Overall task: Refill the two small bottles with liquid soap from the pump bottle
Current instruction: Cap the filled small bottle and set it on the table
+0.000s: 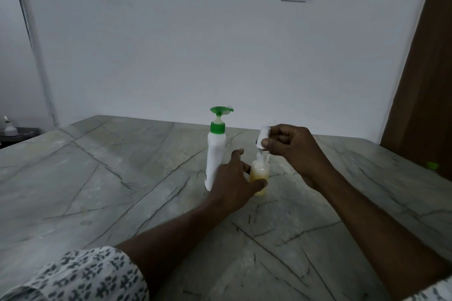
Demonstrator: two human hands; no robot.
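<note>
table (pixel 122 178): polished veined stone | pump bottle (pixel 215 154): smooth white plastic | sleeve (pixel 85 276): printed cloth

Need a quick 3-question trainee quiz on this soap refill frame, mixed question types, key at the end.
1. True or false: the pump bottle lies on its side.
2. The left hand grips: A) the small bottle B) the pump bottle C) nothing.
3. Fill in: the right hand holds a white ___ just above the small bottle's neck.

Key: 1 false, it stands upright on the marble table. 2 A. 3 cap.
</note>
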